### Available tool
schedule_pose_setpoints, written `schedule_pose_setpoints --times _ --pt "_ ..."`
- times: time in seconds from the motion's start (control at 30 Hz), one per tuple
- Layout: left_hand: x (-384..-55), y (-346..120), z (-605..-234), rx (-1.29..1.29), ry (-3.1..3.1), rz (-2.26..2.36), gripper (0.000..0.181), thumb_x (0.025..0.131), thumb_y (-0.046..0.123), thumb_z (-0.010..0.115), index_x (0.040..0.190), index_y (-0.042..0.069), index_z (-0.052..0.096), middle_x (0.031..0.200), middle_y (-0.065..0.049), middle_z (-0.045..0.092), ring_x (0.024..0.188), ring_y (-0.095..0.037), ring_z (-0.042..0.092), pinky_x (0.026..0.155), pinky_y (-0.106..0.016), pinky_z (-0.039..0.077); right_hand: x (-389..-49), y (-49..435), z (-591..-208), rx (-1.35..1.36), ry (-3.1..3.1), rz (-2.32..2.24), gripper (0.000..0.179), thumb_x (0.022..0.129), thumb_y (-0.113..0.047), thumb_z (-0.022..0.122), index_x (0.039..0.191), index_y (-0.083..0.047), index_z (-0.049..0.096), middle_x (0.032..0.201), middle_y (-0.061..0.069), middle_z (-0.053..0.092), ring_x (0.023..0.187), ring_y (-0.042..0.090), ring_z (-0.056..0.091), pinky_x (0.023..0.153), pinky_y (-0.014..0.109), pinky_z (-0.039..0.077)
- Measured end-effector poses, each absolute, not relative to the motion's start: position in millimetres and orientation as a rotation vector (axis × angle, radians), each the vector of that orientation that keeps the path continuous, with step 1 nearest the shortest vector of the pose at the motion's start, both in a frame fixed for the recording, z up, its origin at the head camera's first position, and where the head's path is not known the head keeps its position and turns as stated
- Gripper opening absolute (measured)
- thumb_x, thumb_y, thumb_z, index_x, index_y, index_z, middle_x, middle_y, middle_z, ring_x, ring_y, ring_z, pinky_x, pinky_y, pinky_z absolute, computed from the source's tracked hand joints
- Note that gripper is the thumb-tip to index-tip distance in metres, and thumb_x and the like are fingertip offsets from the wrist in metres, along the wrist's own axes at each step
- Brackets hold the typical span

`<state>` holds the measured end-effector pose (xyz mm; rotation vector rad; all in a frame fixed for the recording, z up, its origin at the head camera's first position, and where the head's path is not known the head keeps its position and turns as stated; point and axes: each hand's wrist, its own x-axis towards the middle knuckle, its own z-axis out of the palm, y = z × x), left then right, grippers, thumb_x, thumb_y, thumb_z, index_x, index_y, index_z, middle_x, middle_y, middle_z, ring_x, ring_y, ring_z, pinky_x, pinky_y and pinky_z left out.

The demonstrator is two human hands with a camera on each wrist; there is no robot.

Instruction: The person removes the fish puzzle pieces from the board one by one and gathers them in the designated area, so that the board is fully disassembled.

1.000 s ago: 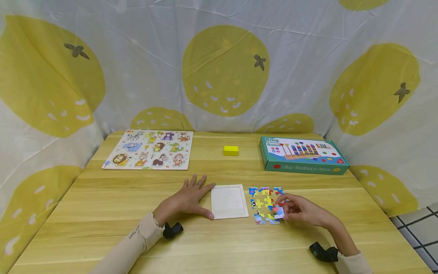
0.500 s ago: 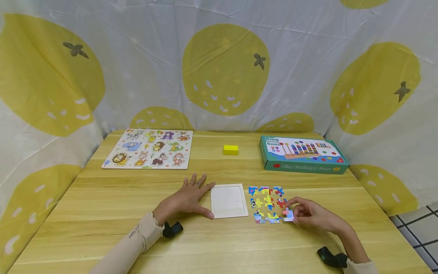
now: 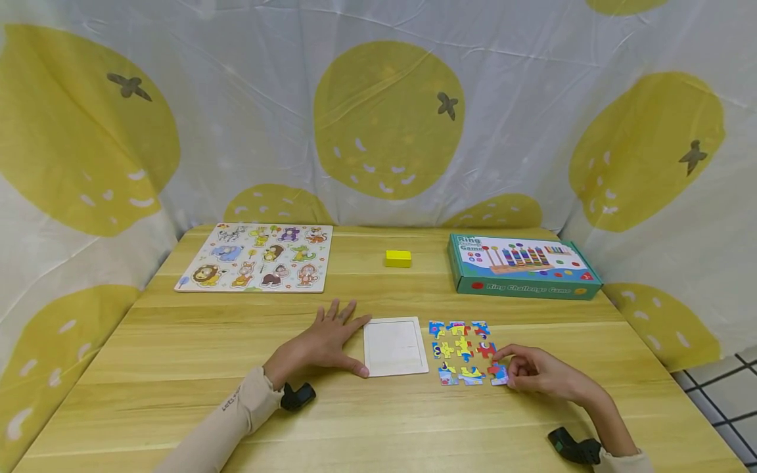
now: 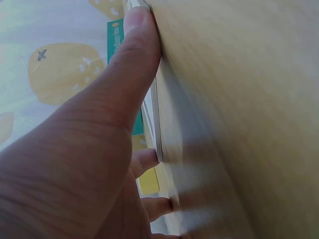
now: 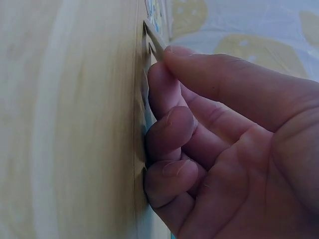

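With fingers spread on the table, my left hand (image 3: 319,341) touches the left edge of a white square puzzle tray (image 3: 395,347) with thumb and index finger. The left wrist view shows the thumb (image 4: 134,50) against the tray's edge. To the right of the tray, several jigsaw pieces (image 3: 464,348) lie in loose rows, slightly apart. At their lower right corner my right hand (image 3: 541,374) pinches a pink and blue jigsaw piece (image 3: 499,375). In the right wrist view that jigsaw piece (image 5: 156,44) tilts up between thumb and index finger, its far edge near the table; the other fingers are curled.
An animal puzzle board (image 3: 257,258) lies at the back left. A yellow block (image 3: 398,259) sits at the back middle. The green Ring Challenge Game box (image 3: 525,266) is at the back right, before a lemon-print curtain (image 3: 236,118).
My right hand has moved right, away from the other pieces, with the jigsaw piece. In the last half second that piece has turned and tilted slightly. The left hand has stayed put.
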<state>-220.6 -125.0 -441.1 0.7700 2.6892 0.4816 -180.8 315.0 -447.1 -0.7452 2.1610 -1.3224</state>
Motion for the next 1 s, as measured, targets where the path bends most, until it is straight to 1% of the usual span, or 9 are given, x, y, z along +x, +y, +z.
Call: schedule_pose_setpoints --times 0.17,0.3,0.73,0.87,1.0 --pt "-221 -124 -440 0.776 2.686 0.491 0.105 0.069 0.068 0.071 0.153 0.023 0.027 0.159 -0.019 0.006 0.142 -0.049 -0.005 0.111 -0.065 -0.002 -181 313 -447 -0.761 2.165 -1.326 0.035 0.092 -0.004 0.061 0.124 0.007 0.05 0.079 0.013 0.058 0.066 0.002 0.049 0.054 0.022 0.042" --pt "-220 -124 -440 0.78 2.685 0.49 0.105 0.07 0.068 0.071 0.153 0.023 0.027 0.159 -0.019 0.007 0.142 -0.049 -0.004 0.111 -0.065 -0.001 -180 313 -446 -0.775 2.175 -1.315 0.034 0.092 -0.004 0.061 0.123 0.006 0.051 0.078 0.016 0.057 0.065 0.003 0.048 0.053 0.023 0.042" --pt "-220 -124 -438 0.782 2.686 0.496 0.104 0.07 0.066 0.071 0.153 0.022 0.027 0.159 -0.02 0.007 0.142 -0.05 -0.004 0.111 -0.066 -0.001 -181 313 -445 -0.776 2.198 -1.3 0.036 0.092 -0.004 0.062 0.124 0.006 0.05 0.08 0.013 0.059 0.066 0.003 0.05 0.055 0.022 0.043" --pt "-220 -124 -439 0.785 2.687 0.492 0.104 0.07 0.067 0.071 0.153 0.022 0.027 0.159 -0.02 0.007 0.142 -0.05 -0.004 0.111 -0.066 -0.001 -181 311 -442 -0.733 2.234 -1.271 0.036 0.091 -0.006 0.063 0.124 0.004 0.052 0.081 0.01 0.059 0.066 0.004 0.05 0.056 0.022 0.043" --pt "-221 -125 -441 0.78 2.69 0.479 0.105 0.069 0.069 0.071 0.153 0.023 0.027 0.159 -0.02 0.007 0.142 -0.049 -0.004 0.111 -0.066 0.0 -183 305 -436 -0.699 2.323 -1.198 0.033 0.094 -0.01 0.061 0.124 0.0 0.054 0.083 0.006 0.058 0.065 0.007 0.051 0.055 0.022 0.043"
